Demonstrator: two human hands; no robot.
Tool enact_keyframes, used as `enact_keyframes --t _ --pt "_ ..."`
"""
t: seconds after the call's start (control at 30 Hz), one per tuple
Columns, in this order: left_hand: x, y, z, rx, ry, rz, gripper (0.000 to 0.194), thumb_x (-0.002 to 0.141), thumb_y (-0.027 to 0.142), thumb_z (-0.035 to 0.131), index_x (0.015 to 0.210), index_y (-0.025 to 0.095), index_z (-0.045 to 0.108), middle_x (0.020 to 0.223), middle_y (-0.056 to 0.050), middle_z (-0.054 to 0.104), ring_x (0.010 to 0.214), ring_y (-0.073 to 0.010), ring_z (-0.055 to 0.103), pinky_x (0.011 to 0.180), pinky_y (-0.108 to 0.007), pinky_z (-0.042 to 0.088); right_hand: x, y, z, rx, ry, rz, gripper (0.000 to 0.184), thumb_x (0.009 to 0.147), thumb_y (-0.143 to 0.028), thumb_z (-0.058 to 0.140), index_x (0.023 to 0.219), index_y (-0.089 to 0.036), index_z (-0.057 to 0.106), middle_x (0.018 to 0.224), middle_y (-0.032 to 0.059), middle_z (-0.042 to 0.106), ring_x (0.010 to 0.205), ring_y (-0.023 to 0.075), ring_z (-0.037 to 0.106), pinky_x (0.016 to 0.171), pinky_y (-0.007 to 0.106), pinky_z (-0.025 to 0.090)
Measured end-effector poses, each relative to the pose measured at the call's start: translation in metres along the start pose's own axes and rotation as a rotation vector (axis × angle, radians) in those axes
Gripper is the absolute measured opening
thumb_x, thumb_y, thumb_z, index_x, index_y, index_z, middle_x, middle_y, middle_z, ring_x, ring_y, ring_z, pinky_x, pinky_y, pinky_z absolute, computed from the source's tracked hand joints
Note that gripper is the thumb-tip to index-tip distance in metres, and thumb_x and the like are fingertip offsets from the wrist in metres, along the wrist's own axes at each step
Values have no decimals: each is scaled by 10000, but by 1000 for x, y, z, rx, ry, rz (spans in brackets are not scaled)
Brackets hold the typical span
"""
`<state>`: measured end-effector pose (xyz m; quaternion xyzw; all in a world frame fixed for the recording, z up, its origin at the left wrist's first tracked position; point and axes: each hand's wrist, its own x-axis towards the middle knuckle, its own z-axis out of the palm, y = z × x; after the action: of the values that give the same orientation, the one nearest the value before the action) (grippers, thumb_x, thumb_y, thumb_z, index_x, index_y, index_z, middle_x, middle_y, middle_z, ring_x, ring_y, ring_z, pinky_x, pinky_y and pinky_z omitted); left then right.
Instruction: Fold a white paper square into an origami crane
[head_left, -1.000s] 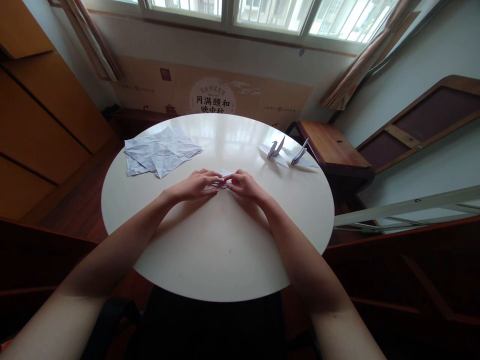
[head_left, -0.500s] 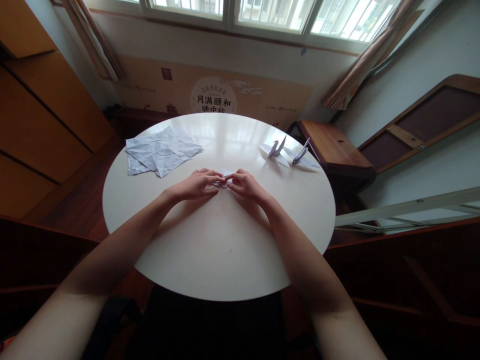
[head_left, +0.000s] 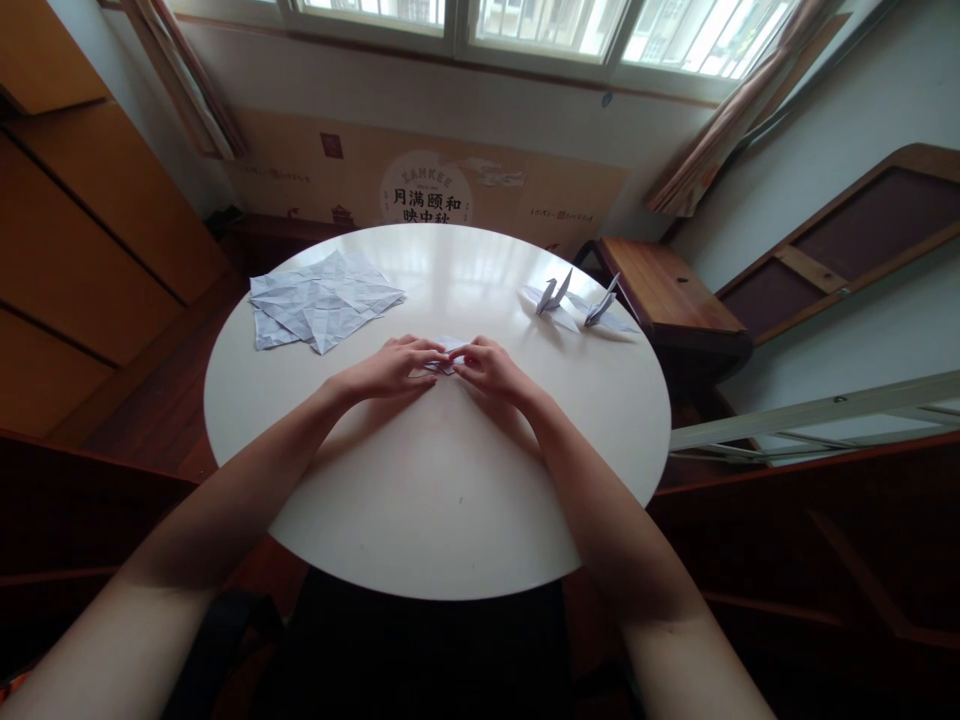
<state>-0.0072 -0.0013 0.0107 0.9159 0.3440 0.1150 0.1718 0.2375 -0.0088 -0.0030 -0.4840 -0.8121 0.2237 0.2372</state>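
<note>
A small piece of folded white paper (head_left: 448, 345) lies near the middle of the round white table (head_left: 450, 500). My left hand (head_left: 401, 366) grips its left side, fingers bent and close together. From the right, my right hand (head_left: 487, 366) pinches the same paper, thumb and forefinger near the left fingertips. Most of the paper is hidden under the fingers, so its exact shape cannot be made out.
Creased paper sheets (head_left: 322, 300) lie overlapped at the table's back left. Two paper cranes, a nearer-left one (head_left: 553, 300) and another (head_left: 602, 308), stand at the back right. Beyond the right edge is a wooden stool or chair (head_left: 671, 285).
Both hands stay almost still on the folded paper. The view has shifted very slightly.
</note>
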Motion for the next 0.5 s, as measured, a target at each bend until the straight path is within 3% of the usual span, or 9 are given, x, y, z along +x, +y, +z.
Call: enact_keyframes --t 0.5 --pt "-1 -2 0 -4 0 9 424 1012 372 584 1424 304 662 1508 -63 610 1372 -315 527 1199 -498 354 1 2 1 4 -2 -1 244 922 -223 675 1118 -245 820 955 55 616 921 198 615 945 352 493"
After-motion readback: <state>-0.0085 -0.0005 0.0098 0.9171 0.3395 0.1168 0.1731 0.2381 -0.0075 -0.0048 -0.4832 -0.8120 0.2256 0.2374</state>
